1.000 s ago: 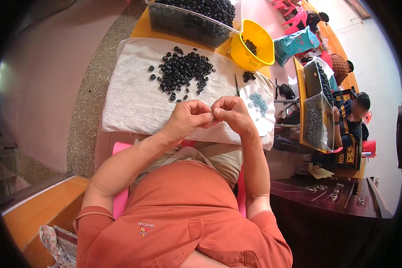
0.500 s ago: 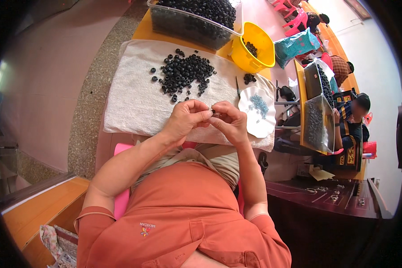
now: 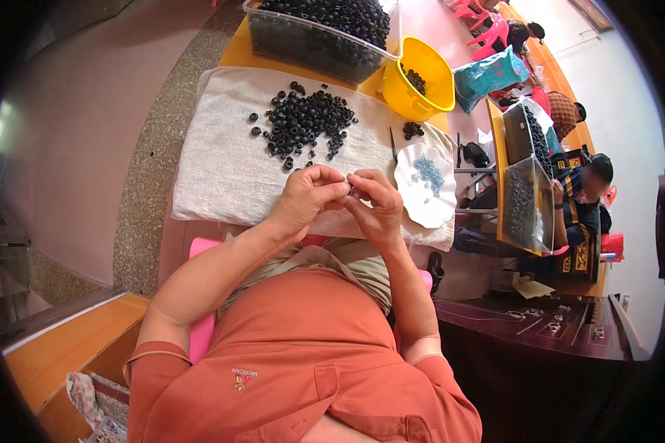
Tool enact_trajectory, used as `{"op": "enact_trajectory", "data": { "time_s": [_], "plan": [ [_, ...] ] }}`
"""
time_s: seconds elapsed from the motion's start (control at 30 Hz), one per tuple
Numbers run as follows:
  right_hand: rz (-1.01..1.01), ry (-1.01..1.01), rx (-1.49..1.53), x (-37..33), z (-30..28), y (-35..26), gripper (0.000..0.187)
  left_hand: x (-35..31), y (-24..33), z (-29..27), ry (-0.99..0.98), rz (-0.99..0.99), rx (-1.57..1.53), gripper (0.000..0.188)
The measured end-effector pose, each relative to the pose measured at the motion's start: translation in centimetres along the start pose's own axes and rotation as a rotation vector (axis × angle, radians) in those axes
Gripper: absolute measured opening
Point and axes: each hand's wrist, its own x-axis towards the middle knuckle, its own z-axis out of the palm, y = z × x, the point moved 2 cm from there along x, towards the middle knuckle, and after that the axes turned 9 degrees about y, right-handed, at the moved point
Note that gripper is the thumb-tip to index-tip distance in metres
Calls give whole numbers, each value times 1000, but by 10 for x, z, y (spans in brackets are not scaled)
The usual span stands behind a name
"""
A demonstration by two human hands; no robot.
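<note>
My left hand and my right hand meet fingertip to fingertip above the near edge of a white towel. Both are closed in a pinch on a small black piece, of which the fingers hide nearly everything. Beyond them, a loose pile of small round black pieces, several with a hole through the middle, lies on the towel. To the right of my right hand sits a white scalloped dish holding tiny pale blue transparent bits. Dark tweezers lie just beyond the dish, near a small cluster of black pieces.
A clear plastic bin full of black pieces stands at the far edge, beside a yellow tub. At right, another table carries clear bins, where a person sits. A teal bag stands farther back.
My right hand has shifted slightly left and its fingers have curled closer to the left fingertips. The small black piece is now more covered. My left hand stays nearly still.
</note>
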Motion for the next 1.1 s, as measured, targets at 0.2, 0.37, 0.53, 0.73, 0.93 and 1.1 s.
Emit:
{"op": "enact_trajectory", "data": {
  "time_s": [0.2,0.37,0.53,0.73,0.93,1.1],
  "plan": [
    [-15,19,13,-1,4,5,39,5,-7,-3,0,16,-87,11],
    [-13,31,27,-1,8,4,41,6,-9,-3,1,67,-128,10],
    [29,68,61,-4,9,8,42,7,-10,-4,3,91,-116,11],
    [4,85,2,-2,5,5,41,0,-5,6,30,48,-106,11],
    [10,87,-46,1,1,0,40,1,-12,-3,-39,-50,-15,21],
    [21,87,-36,0,0,2,40,4,-14,-4,-69,-76,4,22]
  ]
}}
